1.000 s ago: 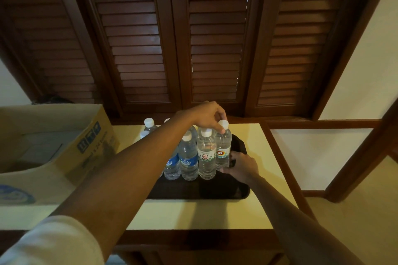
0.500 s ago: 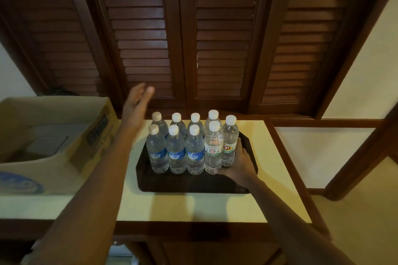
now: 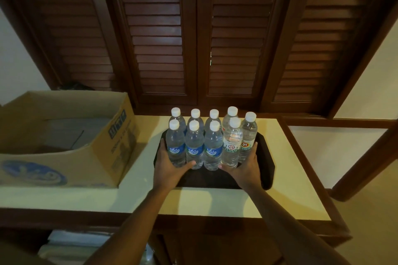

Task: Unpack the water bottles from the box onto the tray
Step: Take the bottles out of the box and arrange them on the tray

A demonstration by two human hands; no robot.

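Several clear water bottles (image 3: 195, 148) with white caps stand upright in two rows on a dark tray (image 3: 266, 165) on the cream table top. The left ones carry blue labels; the right ones (image 3: 232, 148) have white and red labels. My left hand (image 3: 172, 167) cups the group from its left front corner, thumb along the front, fingers on the leftmost bottle. My right hand (image 3: 243, 167) cups the right front corner the same way, fingers up the side of the rightmost bottle (image 3: 248, 135). The cardboard box (image 3: 103, 157) stands open at the left; no bottle shows inside.
The cream table top (image 3: 215, 202) has a dark wooden rim. Dark louvred shutters (image 3: 193, 38) rise right behind the table. White folded items (image 3: 71, 243) lie on a shelf below at the left. Floor drops off to the right.
My left hand came down from mid-air near the box onto the left front of the bottles. My right hand slid from the rightmost bottle's base to cup the right front.
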